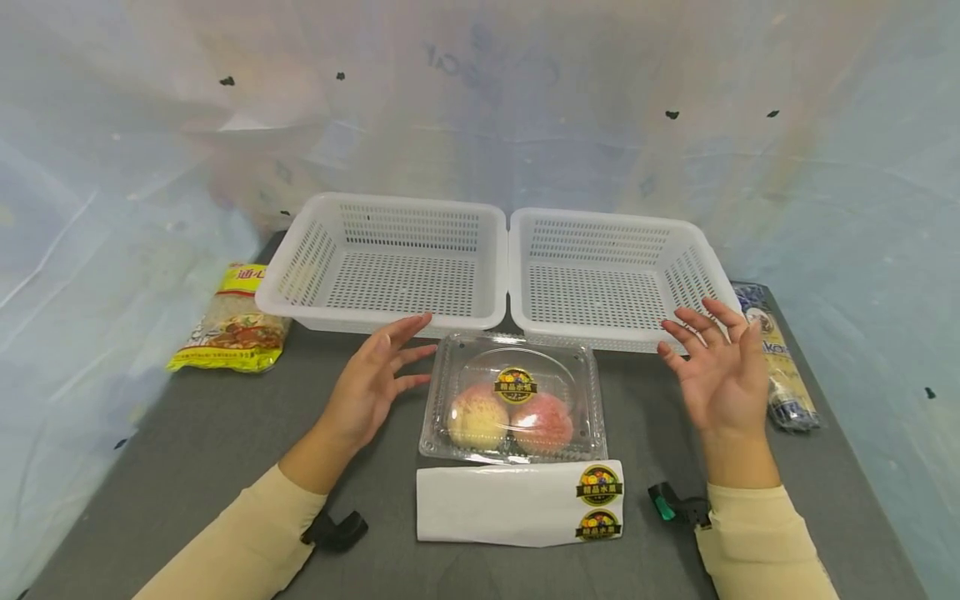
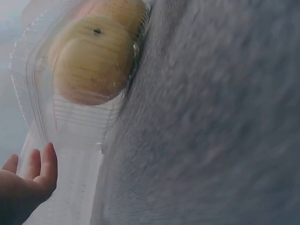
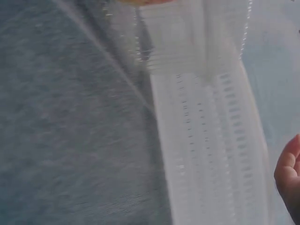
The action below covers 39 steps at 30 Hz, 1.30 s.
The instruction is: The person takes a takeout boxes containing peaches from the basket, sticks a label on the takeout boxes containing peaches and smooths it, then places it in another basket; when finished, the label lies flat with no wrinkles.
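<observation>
A clear plastic clamshell box point(image 1: 457, 358) lies closed on the grey table, with two peaches point(image 1: 542, 423) inside and a round fruit sticker point(image 1: 515, 386) on its lid. My left hand point(image 1: 369, 387) is just left of the box, fingers spread and fingertips right at its side; in the left wrist view the fingers point(image 2: 48, 166) appear below the box's corner. Raised at the right, my right hand point(image 1: 723, 379) has loosely bent fingers and holds nothing. In front of the box lies a white sticker sheet point(image 1: 495, 504) with two more round stickers at its right end.
Two white perforated baskets, a left one point(image 1: 382, 322) and a right one point(image 1: 600, 337), stand side by side behind the box. A yellow-trimmed food bag point(image 1: 238, 325) lies at the far left. At the far right is a blue and yellow packet point(image 1: 787, 367), partly behind my right hand.
</observation>
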Tool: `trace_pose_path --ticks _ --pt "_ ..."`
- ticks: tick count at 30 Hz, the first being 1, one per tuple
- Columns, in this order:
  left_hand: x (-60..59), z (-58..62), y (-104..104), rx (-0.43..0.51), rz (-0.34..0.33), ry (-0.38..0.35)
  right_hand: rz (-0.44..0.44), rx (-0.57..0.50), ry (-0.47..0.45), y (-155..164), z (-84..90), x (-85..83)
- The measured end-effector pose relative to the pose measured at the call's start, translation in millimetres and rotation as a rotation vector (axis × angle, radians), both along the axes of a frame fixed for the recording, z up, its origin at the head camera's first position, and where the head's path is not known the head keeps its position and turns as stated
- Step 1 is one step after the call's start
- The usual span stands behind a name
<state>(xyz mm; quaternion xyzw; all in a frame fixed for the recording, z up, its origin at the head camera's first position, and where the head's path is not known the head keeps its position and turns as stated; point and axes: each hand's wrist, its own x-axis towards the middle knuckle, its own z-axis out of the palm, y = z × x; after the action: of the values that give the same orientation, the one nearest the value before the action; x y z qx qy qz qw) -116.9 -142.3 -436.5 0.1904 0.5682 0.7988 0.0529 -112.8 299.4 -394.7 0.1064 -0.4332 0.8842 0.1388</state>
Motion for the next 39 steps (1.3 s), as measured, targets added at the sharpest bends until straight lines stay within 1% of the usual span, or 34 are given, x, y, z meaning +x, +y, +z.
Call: trace_pose_path --ticks 3,6,8,9,11,16,20,23,25,28,31,36,38,39 --pt "2.3 -5.5 -2 0.072 0.003 -0.029 -0.057 -0.057 -0.043 4 -9.0 1.7" --pt "4.6 -7.9 -2 0.133 0.009 -0.084 -0.024 -0.198 -0.041 9 -17.5 3.3" --pt "5.8 -8.5 -1 0.157 -0.003 -0.132 0.01 -0.312 -0.039 12 -22.3 3.9" --pt "6.2 -8.6 0 0.164 -0.013 -0.158 0.013 -0.35 -0.043 14 -24.2 4.1" --pt "6.5 -9.4 0 0.165 -0.043 -0.21 0.02 -0.432 -0.053 16 -26.9 4.3" --pt "4.9 -13.2 0 0.098 -0.109 -0.318 -0.039 -0.524 -0.106 17 -31.7 4.9" --pt "3.5 -15.6 0 0.049 -0.174 -0.39 -0.072 -0.572 -0.155 17 -37.2 4.1" --pt "3.1 -15.9 2 0.02 -0.234 -0.423 -0.094 -0.571 -0.193 15 -40.0 3.2" --pt "3.7 -14.9 4 -0.011 -0.256 -0.449 -0.112 -0.563 -0.23 15 -40.6 3.0" --pt "7.5 -12.7 7 -0.068 -0.248 -0.48 -0.131 -0.56 -0.279 14 -41.0 1.6" --pt "12.6 -9.6 11 -0.127 -0.218 -0.504 -0.145 -0.554 -0.31 15 -41.3 -1.4" --pt "17.5 -4.9 17 -0.156 -0.185 -0.515 -0.123 -0.603 -0.322 14 -39.2 -9.2" --pt "18.3 -3.6 19 -0.147 -0.178 -0.513 -0.137 -0.609 -0.319 13 -38.6 -12.6" --pt "18.5 -3.5 20 -0.144 -0.176 -0.51 -0.154 -0.595 -0.313 12 -38.7 -14.4"
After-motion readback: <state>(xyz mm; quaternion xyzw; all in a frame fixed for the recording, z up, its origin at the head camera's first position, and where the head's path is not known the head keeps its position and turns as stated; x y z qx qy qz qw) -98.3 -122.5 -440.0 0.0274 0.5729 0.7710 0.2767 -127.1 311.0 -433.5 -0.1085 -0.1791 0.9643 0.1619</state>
